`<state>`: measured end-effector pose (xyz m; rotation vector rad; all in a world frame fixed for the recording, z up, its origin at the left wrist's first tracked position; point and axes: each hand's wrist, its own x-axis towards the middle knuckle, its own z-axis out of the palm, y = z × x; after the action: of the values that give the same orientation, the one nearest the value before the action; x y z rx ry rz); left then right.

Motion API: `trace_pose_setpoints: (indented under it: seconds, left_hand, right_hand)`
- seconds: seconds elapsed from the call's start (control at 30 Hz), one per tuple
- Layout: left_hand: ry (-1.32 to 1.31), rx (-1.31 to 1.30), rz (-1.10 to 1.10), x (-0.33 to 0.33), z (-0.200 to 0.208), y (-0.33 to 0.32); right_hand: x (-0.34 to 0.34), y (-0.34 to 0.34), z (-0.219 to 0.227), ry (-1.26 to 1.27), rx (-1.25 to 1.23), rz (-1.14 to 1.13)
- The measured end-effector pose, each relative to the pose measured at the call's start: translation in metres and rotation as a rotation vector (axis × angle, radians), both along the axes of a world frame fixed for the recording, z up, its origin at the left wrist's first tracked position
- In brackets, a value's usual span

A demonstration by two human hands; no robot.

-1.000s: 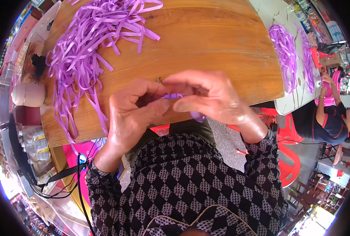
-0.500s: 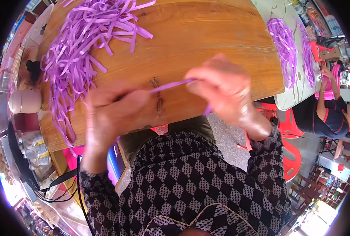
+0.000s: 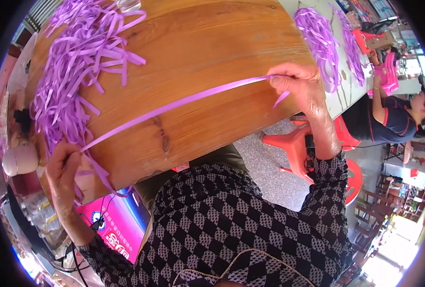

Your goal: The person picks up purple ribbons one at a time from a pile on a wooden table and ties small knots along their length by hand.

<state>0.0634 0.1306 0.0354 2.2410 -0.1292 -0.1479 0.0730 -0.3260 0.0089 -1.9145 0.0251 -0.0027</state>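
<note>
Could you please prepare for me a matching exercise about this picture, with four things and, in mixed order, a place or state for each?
Things:
1. held ribbon
2. large ribbon heap
3. smaller ribbon bundles
4. right hand

Places and states:
A. on the white table
B. pinching, a short ribbon end showing below it
C. stretched between both hands
D. on the left part of the wooden table

Pairs: 1-C, 2-D, 3-A, 4-B
</note>
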Motion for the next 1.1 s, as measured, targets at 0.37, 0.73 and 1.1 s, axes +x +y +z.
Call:
trace_pose_setpoints:
  seconds: [0.37,0.73,1.1]
  left_hand:
    - [-0.253,0.202,0.237,0.018,-0.038,0.115]
    - [0.087,-0.258,0.304,0.002,-0.011,0.118]
    - [-0.085,-0.176,0.238,-0.004,-0.024,0.09]
  right_hand:
    - [0.009,-0.099,-0.018,-0.003,-0.086,-0.279]
    - [0.016,-0.112,-0.019,0.077,0.054,-0.401]
    - [0.01,-0.104,-0.043,-0.038,1.036,-0.533]
